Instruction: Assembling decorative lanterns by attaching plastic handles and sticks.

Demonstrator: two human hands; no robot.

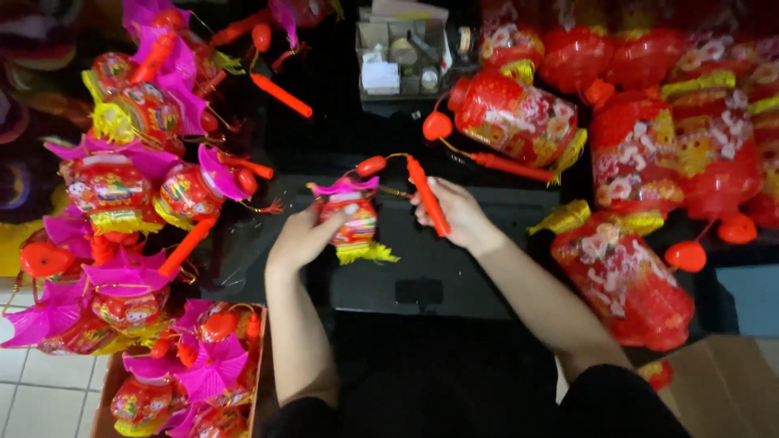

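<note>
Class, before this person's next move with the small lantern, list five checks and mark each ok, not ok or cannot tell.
1. Left hand holds the small lantern: ok.
2. Right hand has its grip on the red stick: ok.
3. Wire joins stick to lantern: cannot tell.
4. Yellow fringe hangs free: ok.
5. Black worktop below the hands is bare: ok.

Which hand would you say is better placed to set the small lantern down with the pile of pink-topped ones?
Left, probably. The left hand already grips the small lantern, and the pink-topped pile lies on its side. The right hand holds only the red stick.
</note>
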